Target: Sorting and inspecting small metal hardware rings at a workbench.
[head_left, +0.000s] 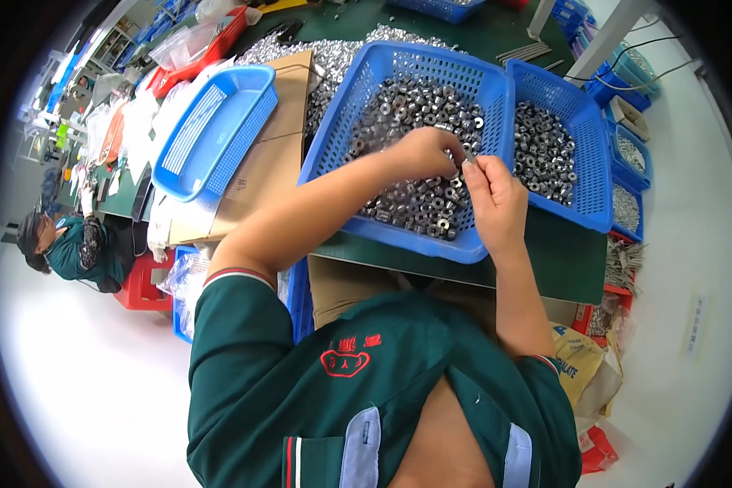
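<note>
Above a blue perforated basket [419, 242] my two hands meet, fingertips close together. My left hand [425, 153] reaches in with its fingers curled, hiding whatever they pinch. The thumb and forefinger of my right hand [498, 203] press together on something small and shiny, too small to name. Below both hands lies a heap of small ring-shaped metal pieces [419, 199], many with a hole through the middle. Against the right side of this basket stands a second blue basket [594, 175], holding similar metal pieces [541, 150].
Left of the baskets, a shallow blue basket [211, 134] rests on cardboard [281, 154]. Loose metal parts [333, 65] are heaped behind. Thin metal rods [522, 53] lie at the back right, near a white post [602, 45]. Small bins [629, 154] line the right. A co-worker [77, 252] sits far left.
</note>
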The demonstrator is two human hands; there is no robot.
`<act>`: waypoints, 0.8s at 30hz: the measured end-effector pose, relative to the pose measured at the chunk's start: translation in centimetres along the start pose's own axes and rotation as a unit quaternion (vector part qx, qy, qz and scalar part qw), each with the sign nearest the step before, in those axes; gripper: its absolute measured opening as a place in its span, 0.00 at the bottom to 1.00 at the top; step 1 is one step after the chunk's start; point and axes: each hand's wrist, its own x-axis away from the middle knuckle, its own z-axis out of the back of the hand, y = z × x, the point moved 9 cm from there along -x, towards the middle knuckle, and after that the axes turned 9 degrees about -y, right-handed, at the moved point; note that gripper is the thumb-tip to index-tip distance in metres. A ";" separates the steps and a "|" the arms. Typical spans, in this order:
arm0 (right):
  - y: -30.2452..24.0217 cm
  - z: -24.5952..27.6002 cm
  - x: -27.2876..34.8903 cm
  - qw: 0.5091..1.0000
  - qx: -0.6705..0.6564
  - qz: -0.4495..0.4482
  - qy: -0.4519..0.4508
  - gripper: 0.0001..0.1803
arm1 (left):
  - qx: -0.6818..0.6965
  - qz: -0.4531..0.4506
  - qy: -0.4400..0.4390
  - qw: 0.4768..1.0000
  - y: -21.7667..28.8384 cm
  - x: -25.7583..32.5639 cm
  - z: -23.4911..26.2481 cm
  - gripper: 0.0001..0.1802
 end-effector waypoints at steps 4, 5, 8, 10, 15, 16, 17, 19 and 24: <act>0.4 0.1 0.2 1.000 0.001 -0.006 0.002 0.09 | 0.548 0.077 -0.097 0.827 0.2 1.4 0.3 0.11; 0.4 0.2 0.2 1.000 0.002 -0.006 0.003 0.08 | 0.577 0.071 -0.105 0.807 0.5 1.6 0.4 0.11; 0.3 0.2 0.2 1.000 0.010 0.001 0.005 0.08 | 0.588 0.052 -0.123 0.798 1.5 1.8 0.3 0.10; 0.0 0.0 0.1 1.000 0.021 0.003 0.002 0.08 | 0.585 0.047 -0.121 0.800 2.3 2.3 0.1 0.10; -0.1 -0.1 0.0 0.999 0.035 0.006 -0.003 0.08 | 0.532 0.026 -0.111 0.839 2.3 2.3 0.4 0.07; -0.2 -0.1 0.0 0.999 0.049 0.012 -0.003 0.08 | 0.532 0.027 -0.112 0.839 2.2 2.3 0.4 0.07; -0.1 -0.1 0.0 0.999 0.048 0.010 -0.003 0.08 | 0.507 0.013 -0.106 0.855 2.3 2.2 0.7 0.06; -0.5 -0.3 -0.1 0.996 0.088 0.035 -0.009 0.08 | 0.483 0.002 -0.101 0.870 2.3 2.2 0.9 0.05; -1.1 -0.7 -0.3 0.984 0.162 0.071 -0.022 0.12 | 0.417 0.020 -0.085 0.905 2.0 2.2 1.3 0.08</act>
